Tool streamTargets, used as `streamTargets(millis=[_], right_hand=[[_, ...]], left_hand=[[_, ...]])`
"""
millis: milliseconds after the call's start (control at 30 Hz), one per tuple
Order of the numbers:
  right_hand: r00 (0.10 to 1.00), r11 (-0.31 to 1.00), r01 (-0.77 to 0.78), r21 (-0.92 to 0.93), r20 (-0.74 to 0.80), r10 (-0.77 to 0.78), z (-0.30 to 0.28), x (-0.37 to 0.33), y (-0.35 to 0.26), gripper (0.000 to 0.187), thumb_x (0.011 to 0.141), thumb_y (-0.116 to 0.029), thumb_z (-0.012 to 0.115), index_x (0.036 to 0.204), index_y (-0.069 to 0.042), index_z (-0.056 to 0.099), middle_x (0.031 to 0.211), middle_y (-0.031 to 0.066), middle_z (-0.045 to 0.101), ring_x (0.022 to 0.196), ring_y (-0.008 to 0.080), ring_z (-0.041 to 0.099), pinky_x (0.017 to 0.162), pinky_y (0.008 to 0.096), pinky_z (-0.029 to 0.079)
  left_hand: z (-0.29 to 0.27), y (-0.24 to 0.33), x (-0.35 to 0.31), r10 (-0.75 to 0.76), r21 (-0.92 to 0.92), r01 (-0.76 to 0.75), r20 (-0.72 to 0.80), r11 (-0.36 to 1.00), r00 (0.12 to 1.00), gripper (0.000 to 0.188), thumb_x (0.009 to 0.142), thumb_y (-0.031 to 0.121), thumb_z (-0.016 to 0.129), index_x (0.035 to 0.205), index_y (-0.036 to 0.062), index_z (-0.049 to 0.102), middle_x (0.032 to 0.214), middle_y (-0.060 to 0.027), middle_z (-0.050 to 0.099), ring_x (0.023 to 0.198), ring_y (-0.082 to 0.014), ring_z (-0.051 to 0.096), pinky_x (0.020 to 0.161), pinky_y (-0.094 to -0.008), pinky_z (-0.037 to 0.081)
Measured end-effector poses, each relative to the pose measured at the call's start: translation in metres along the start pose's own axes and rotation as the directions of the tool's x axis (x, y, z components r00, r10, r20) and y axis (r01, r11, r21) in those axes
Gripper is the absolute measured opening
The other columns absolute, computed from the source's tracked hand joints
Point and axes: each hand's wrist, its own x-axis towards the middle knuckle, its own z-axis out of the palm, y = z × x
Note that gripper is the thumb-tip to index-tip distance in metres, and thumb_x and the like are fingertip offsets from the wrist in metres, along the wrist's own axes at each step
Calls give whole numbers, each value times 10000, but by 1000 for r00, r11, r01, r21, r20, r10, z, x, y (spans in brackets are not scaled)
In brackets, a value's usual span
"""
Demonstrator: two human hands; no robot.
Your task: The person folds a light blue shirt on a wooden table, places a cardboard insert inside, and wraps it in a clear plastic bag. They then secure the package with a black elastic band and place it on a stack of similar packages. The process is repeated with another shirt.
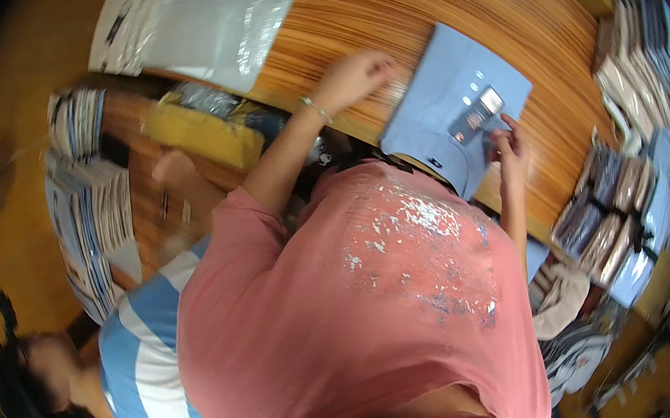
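A folded light-blue garment (441, 81), with small pale buttons or dots down its front, lies on the wooden table before me. On it rests a dark, narrow tag (471, 119) with a pale end. My right hand (511, 150) is at the garment's right edge, fingers apart, the index finger extended close to the tag. To the left of the garment, my left hand (360, 79) hovers over the table, bent at the fingers and smeared by motion. Nothing shows in its grasp, though the fingertips are too blurred to read.
Clear plastic bags (232, 41) lie at the table's far left. A yellow bundle (202, 133) sits below its edge. Stacks of packed garments stand at the left (88, 199) and right (638, 72). Another person (145, 344) in a blue-and-white top works close on my left.
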Motion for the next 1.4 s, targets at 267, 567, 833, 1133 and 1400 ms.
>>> streamTargets(millis=[267,567,833,1133,1400], right_hand=[[794,973,220,-66,591,-139,115,41,-65,267,864,-64,510,1125,-40,565,838,8,548,757,89,518,642,214,434],[487,955,296,36,854,-183,318,58,-36,240,848,-84,584,1054,38,592,839,89,632,729,131,584,687,244,468],[729,982,-134,135,685,5,415,66,-51,319,795,-98,650,1055,42,532,770,71,581,561,120,547,415,259,432],[886,991,33,128,456,-88,449,89,-40,240,766,-134,687,920,7,571,691,58,561,533,151,553,384,269,415],[764,979,161,127,612,-205,444,105,-48,188,790,-123,652,842,57,635,896,104,631,692,181,598,697,288,471]], left_hand=[[-112,-166,-80,36,93,400,-988,912,147,140,834,150,566,802,20,607,850,-130,589,844,-305,524,773,-394,410],[-126,-151,-63,183,379,333,-850,863,494,187,763,218,666,851,58,624,978,-105,563,1001,-295,460,889,-398,356],[-147,-163,-58,-31,219,373,-828,902,560,116,787,146,631,836,43,606,877,-115,632,839,-299,592,730,-360,466],[-131,-149,-47,190,450,269,-744,851,641,337,748,139,667,1051,54,548,1150,-115,555,1099,-297,488,950,-383,365],[-124,-152,-44,215,486,236,-702,841,679,272,748,155,662,993,81,571,1208,-92,483,1138,-294,437,946,-417,351]])
